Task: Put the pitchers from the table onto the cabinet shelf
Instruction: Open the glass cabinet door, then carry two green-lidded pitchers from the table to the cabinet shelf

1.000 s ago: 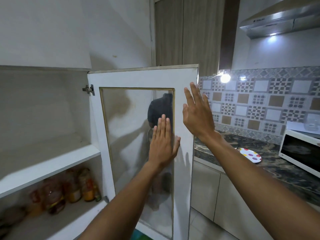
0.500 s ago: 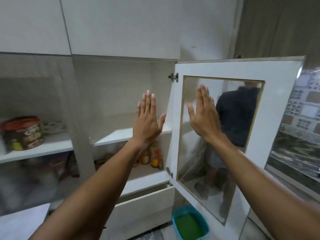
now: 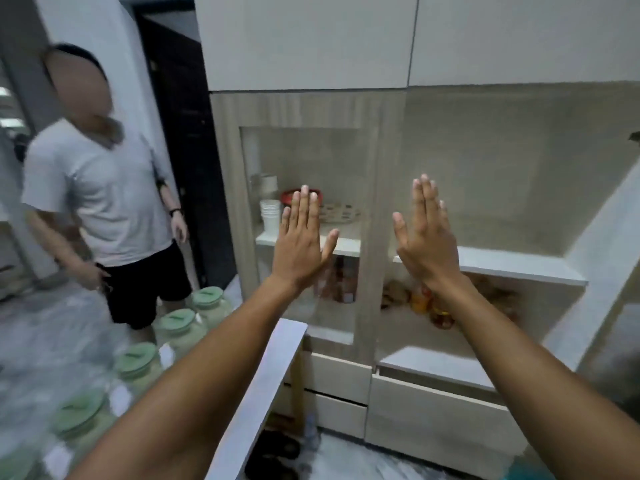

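Both hands are held up in front of the tall pale wooden cabinet (image 3: 381,109). The left hand (image 3: 301,244) is flat and wide open, fingers straight up, and holds nothing. The right hand (image 3: 424,237) is also flat and open, fingers together and pointing up, and it holds nothing too. The two hands are apart, side by side, with their backs to the camera.

The clear pitchers with pale green lids (image 3: 180,323) stand in a row on the white-edged table (image 3: 256,393) at the bottom left. They are well apart from both hands. They look blurry, so I cannot tell how many there are.

The white cabinet shelf (image 3: 512,265) on the right side is open to the front. Under it sit some blurry orange and brown bottles (image 3: 426,303). On the left side, behind a glass door (image 3: 304,168), there is a stack of white cups (image 3: 270,216) and a container with a red lid (image 3: 287,197).

A person in a grey shirt and black shorts (image 3: 104,202) stands at the left, behind the table.
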